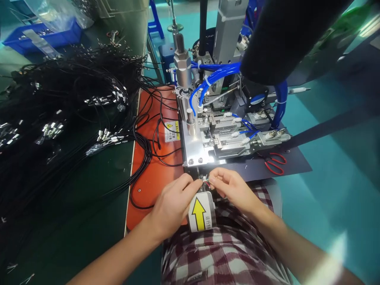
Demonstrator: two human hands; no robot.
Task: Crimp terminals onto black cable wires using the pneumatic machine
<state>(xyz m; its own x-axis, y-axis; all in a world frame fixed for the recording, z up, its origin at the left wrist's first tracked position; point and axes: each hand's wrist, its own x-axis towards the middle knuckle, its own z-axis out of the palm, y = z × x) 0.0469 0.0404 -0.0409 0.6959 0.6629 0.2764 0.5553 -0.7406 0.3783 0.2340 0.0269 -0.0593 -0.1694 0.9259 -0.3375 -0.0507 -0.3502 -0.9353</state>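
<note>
Red-and-white wire end [207, 182] pinched between our left hand [172, 202] and right hand [230, 188], fingers of both clenched on it, just below the metal fixture [208, 146], above the yellow arrow label [199, 213], orange bench mat [154, 166] leftward.

The machine [219, 130] stands on the counter [89, 221], with the cables [74, 111] heaped to its left. The scissors [274, 163] lie at its right, and both hands meet just before it.

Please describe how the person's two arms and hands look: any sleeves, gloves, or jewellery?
Both hands, left hand and right hand, are bare: no gloves, rings or watch visible. Both forearms are uncovered too, with no sleeve in view. Red-and-white checked cloth lies below them.
</note>
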